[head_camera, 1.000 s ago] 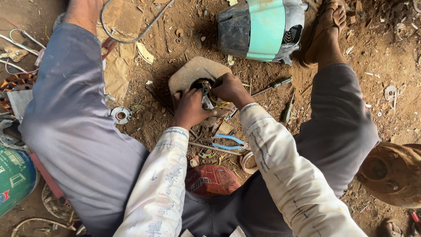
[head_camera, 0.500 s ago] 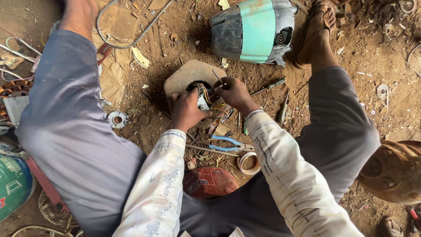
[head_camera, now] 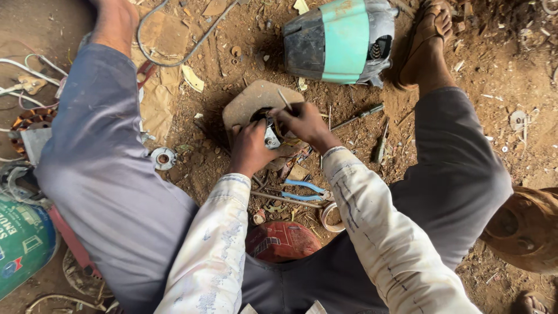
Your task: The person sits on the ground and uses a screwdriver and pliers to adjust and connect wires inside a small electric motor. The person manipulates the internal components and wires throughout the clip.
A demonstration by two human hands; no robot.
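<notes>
I sit on dirt ground with my legs spread. Between them lies a flat tan board [head_camera: 250,99], and a small dark motor part [head_camera: 268,132] with metal and copper windings rests on it. My left hand [head_camera: 250,148] grips this part from the near left side. My right hand [head_camera: 303,123] is closed over its right side and holds a thin metal rod [head_camera: 284,100] that sticks up past my fingers. Most of the part is hidden under both hands.
A teal and grey motor housing [head_camera: 340,40] lies beyond the board. Blue-handled pliers [head_camera: 302,192], a tape roll [head_camera: 331,216] and a screwdriver [head_camera: 356,118] lie near my arms. A bearing [head_camera: 163,158], wires [head_camera: 23,70] and a green container [head_camera: 23,244] sit on the left.
My view has shifted slightly, so the scene sits a little lower in frame. Both hands stay on the motor part with only small finger movement.
</notes>
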